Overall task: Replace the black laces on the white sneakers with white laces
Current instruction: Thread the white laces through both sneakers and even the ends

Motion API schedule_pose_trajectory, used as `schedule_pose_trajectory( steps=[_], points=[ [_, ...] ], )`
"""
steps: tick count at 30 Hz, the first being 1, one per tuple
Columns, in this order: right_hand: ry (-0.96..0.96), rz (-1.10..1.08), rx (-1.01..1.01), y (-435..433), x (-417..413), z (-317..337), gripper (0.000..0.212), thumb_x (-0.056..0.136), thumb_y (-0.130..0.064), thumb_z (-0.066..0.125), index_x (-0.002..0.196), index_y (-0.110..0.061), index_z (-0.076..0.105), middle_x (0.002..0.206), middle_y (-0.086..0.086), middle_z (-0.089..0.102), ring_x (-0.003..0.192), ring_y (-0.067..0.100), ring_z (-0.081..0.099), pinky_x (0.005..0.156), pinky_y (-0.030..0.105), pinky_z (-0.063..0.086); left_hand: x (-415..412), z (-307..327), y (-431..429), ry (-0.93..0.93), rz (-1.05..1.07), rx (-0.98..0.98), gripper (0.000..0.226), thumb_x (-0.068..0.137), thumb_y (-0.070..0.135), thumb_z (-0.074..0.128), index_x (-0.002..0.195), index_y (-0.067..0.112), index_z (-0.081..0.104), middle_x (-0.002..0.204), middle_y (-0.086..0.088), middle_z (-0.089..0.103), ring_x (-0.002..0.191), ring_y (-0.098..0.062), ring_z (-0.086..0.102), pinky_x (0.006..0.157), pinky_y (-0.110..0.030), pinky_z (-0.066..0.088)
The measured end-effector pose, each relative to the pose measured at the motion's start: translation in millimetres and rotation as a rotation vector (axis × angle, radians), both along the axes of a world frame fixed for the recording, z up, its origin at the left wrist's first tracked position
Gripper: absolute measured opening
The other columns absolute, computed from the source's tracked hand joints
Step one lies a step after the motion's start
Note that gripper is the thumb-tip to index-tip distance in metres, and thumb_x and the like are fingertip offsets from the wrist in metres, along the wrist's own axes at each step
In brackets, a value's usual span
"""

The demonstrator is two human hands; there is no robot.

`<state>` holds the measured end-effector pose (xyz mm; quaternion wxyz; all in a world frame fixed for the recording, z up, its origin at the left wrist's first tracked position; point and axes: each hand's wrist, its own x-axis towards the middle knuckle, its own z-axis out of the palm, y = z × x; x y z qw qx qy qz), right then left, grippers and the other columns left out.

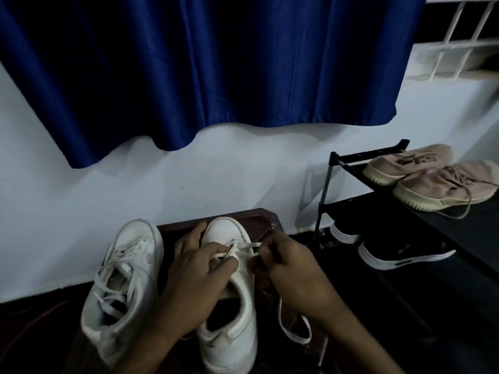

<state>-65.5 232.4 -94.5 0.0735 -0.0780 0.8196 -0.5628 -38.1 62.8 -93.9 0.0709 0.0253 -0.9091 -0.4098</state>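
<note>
On the left, one white sneaker (122,279) stood on the dark wooden stool (253,220), already threaded with a white lace, its toe pointing toward the wall. Just beside it sat the second white sneaker (229,292), toe also toward the wall. Your left hand (194,282) lay over this shoe's tongue, fingers curled and pinching the white lace (244,248) near the front eyelets. Your right hand (291,271) was closed, pinching the same lace just right of the shoe, and a loose loop of it hung below your wrist. Farther right stood a black shoe rack (351,157) with a beige pair (432,179) on top and black shoes (399,252) beneath. A blue curtain (202,63) hung above.
</note>
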Motion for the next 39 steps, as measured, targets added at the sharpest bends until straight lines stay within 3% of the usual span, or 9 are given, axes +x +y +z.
schedule_pose_trajectory(
  steps=[3, 7, 11, 13, 19, 24, 27, 34, 39],
  points=[
    [-0.071, 0.219, 0.09, 23.4, 0.3, 5.1, 0.018, 0.097, -0.016, 0.054, 0.079, -0.018, 0.058, 0.07, -0.009, 0.064, 0.064, 0.015, 0.062, 0.063, 0.045, 0.058, 1.6, -2.6, 6.6, 0.013, -0.011, 0.126, 0.042, 0.051, 0.063, 0.044, 0.08, 0.039, 0.063, 0.149, 0.016, 0.034, 0.138, -0.002, 0.026, 0.108, -0.019, 0.021],
    [0.163, 0.171, 0.132, 19.3, -5.3, 11.8, 0.02, 0.095, -0.04, 0.057, 0.081, -0.026, 0.059, 0.067, -0.018, 0.06, 0.061, -0.001, 0.056, 0.061, 0.021, 0.046, -1.5, -4.7, 5.7, 0.039, -0.031, 0.2, 0.044, 0.051, 0.061, 0.05, 0.082, 0.035, 0.065, 0.138, 0.027, 0.035, 0.134, 0.005, 0.027, 0.103, -0.014, 0.022],
    [0.373, 0.112, 0.209, -4.8, -7.0, -2.2, 0.017, 0.093, -0.04, 0.06, 0.086, -0.024, 0.059, 0.076, -0.011, 0.063, 0.071, 0.005, 0.059, 0.067, 0.03, 0.049, -3.6, -5.8, 5.9, 0.03, -0.045, 0.181, 0.05, 0.052, 0.061, 0.051, 0.086, 0.029, 0.067, 0.143, 0.022, 0.036, 0.136, 0.002, 0.029, 0.103, -0.01, 0.024],
    [0.405, 0.112, 0.235, -4.2, -9.1, -10.0, 0.016, 0.093, -0.035, 0.061, 0.082, -0.026, 0.055, 0.076, -0.011, 0.062, 0.071, 0.006, 0.058, 0.069, 0.033, 0.049, -3.4, -6.4, 7.7, 0.028, -0.042, 0.161, 0.048, 0.052, 0.061, 0.05, 0.085, 0.03, 0.066, 0.143, 0.02, 0.037, 0.136, 0.0, 0.03, 0.107, -0.018, 0.026],
    [-0.024, 0.618, 0.301, 55.8, -9.2, 20.7, 0.014, 0.096, -0.024, 0.062, 0.084, -0.018, 0.065, 0.073, -0.011, 0.062, 0.067, -0.004, 0.052, 0.066, 0.016, 0.042, -2.8, -4.8, 5.8, 0.025, -0.046, 0.026, 0.057, 0.051, 0.066, 0.043, 0.094, 0.034, 0.062, 0.146, 0.019, 0.033, 0.136, -0.003, 0.026, 0.117, -0.032, 0.022],
    [0.221, 0.276, 0.236, 16.9, -18.2, 10.9, 0.023, 0.092, -0.041, 0.061, 0.083, -0.02, 0.065, 0.072, -0.007, 0.065, 0.064, 0.002, 0.056, 0.063, 0.02, 0.046, -2.4, -4.4, 5.2, 0.03, -0.029, 0.001, 0.069, 0.052, 0.069, 0.039, 0.101, 0.028, 0.064, 0.154, 0.015, 0.026, 0.141, -0.004, 0.019, 0.118, -0.034, 0.02],
    [0.373, 0.233, 0.211, -4.6, -19.5, -0.7, 0.022, 0.092, -0.034, 0.065, 0.076, -0.021, 0.06, 0.062, -0.009, 0.058, 0.057, 0.002, 0.05, 0.056, 0.016, 0.039, -2.0, -4.8, 5.6, 0.021, -0.022, 0.013, 0.067, 0.052, 0.07, 0.039, 0.098, 0.028, 0.063, 0.154, 0.014, 0.027, 0.142, -0.004, 0.018, 0.118, -0.035, 0.019],
    [-0.072, 0.713, 0.325, 57.3, -15.3, 27.8, 0.021, 0.095, -0.034, 0.063, 0.083, -0.017, 0.067, 0.073, -0.009, 0.062, 0.07, -0.001, 0.054, 0.069, 0.02, 0.043, -1.7, -2.9, 4.5, 0.006, -0.025, 0.008, 0.063, 0.05, 0.067, 0.04, 0.097, 0.031, 0.062, 0.149, 0.018, 0.03, 0.138, -0.004, 0.024, 0.118, -0.038, 0.021],
    [0.273, 0.362, 0.296, 10.6, -20.8, 12.6, 0.022, 0.094, -0.04, 0.06, 0.078, -0.024, 0.061, 0.068, -0.005, 0.06, 0.061, -0.001, 0.049, 0.059, 0.018, 0.039, -2.6, -5.5, 5.2, 0.001, -0.027, 0.02, 0.063, 0.054, 0.074, 0.039, 0.096, 0.031, 0.058, 0.151, 0.019, 0.028, 0.141, -0.001, 0.019, 0.118, -0.036, 0.019]
  ],
)
